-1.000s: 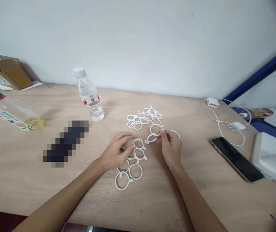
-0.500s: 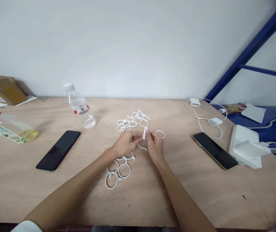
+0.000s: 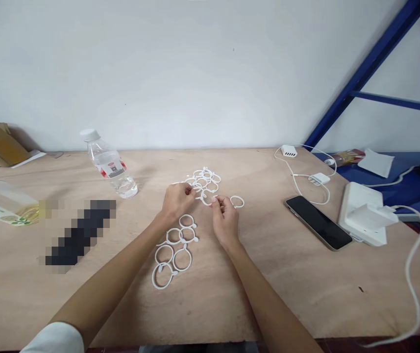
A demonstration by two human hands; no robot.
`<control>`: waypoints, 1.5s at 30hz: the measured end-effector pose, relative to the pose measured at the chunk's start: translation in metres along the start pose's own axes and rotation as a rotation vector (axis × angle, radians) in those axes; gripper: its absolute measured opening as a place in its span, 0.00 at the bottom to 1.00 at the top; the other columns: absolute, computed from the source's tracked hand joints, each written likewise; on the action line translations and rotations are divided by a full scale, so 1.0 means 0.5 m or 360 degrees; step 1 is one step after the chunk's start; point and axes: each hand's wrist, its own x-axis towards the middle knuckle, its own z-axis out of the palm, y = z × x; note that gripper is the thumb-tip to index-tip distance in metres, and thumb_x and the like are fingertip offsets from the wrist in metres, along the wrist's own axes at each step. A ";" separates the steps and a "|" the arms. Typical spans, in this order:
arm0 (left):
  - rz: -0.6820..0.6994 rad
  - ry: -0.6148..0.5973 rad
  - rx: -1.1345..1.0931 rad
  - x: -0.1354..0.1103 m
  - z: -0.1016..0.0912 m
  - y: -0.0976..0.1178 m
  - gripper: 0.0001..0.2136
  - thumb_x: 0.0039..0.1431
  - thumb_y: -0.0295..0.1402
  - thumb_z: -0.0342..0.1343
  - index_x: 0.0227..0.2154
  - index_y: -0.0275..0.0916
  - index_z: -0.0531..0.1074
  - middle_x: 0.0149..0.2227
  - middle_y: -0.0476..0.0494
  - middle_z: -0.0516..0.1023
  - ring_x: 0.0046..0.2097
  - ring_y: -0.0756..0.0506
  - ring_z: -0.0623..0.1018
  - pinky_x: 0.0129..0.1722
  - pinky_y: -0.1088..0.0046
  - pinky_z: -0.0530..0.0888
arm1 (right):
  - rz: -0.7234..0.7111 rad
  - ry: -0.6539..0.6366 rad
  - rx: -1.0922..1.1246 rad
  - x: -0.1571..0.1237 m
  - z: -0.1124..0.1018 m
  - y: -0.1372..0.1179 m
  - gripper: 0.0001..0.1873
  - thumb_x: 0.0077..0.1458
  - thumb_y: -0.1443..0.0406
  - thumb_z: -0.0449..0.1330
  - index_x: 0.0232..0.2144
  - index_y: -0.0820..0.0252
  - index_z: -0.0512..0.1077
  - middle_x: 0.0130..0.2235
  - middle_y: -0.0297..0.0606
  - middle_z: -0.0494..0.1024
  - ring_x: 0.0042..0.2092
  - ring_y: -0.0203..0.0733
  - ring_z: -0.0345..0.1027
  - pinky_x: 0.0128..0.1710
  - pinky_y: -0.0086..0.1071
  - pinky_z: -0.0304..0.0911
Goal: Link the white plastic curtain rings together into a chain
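Observation:
My right hand point(image 3: 226, 220) is closed, thumb and fingers pinching the edge of a white plastic ring point(image 3: 203, 201) just in front of a heap of similar rings point(image 3: 202, 182). To its left, my left hand point(image 3: 176, 200) has its fingers pressed together at the heap's left side; what they hold, if anything, is hidden. Nearer to me, several white rings with small tabs point(image 3: 182, 259) lie in a linked or overlapping group below my left hand. A single white ring point(image 3: 237, 201) rests on the table right of my right hand.
On the wooden table point(image 3: 210, 304), a tilted-looking water bottle point(image 3: 112, 166) and a clear oil bottle point(image 3: 4, 203) stand left, beside a pixelated dark object point(image 3: 81, 235). A phone point(image 3: 318, 222), a white power strip point(image 3: 362, 213) and cabled chargers point(image 3: 319, 178) lie right. A cardboard box point(image 3: 0, 144) sits back left.
My hands have moved apart. My left hand has shifted left and away from me to the heap, uncovering the near rings. My right hand has turned its ring lower. The whole view has shifted slightly.

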 end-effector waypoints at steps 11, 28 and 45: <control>0.0136 -0.0222 0.0179 -0.001 0.009 0.032 0.11 0.53 0.29 0.50 0.26 0.37 0.79 0.27 0.40 0.80 0.30 0.45 0.75 0.33 0.71 0.67 | -0.0392 0.0193 -0.0151 -0.009 0.000 -0.006 0.11 0.62 0.59 0.49 0.33 0.57 0.66 0.34 0.40 0.73 0.37 0.42 0.65 0.39 0.37 0.61; 0.0461 -0.0049 -0.0599 -0.134 -0.060 -0.045 0.25 0.54 0.38 0.61 0.54 0.40 0.67 0.50 0.39 0.77 0.50 0.40 0.76 0.52 0.58 0.70 | 0.0259 -0.0367 0.0575 -0.044 0.009 -0.082 0.14 0.55 0.55 0.57 0.28 0.59 0.73 0.28 0.34 0.76 0.31 0.37 0.68 0.33 0.30 0.64; 0.0845 -0.0042 -0.0378 -0.153 -0.069 -0.098 0.11 0.63 0.37 0.52 0.44 0.38 0.70 0.34 0.44 0.74 0.37 0.45 0.72 0.39 0.69 0.71 | 0.0344 -0.0607 0.0529 -0.042 0.012 -0.063 0.13 0.49 0.56 0.65 0.36 0.54 0.81 0.33 0.37 0.82 0.33 0.41 0.74 0.35 0.36 0.71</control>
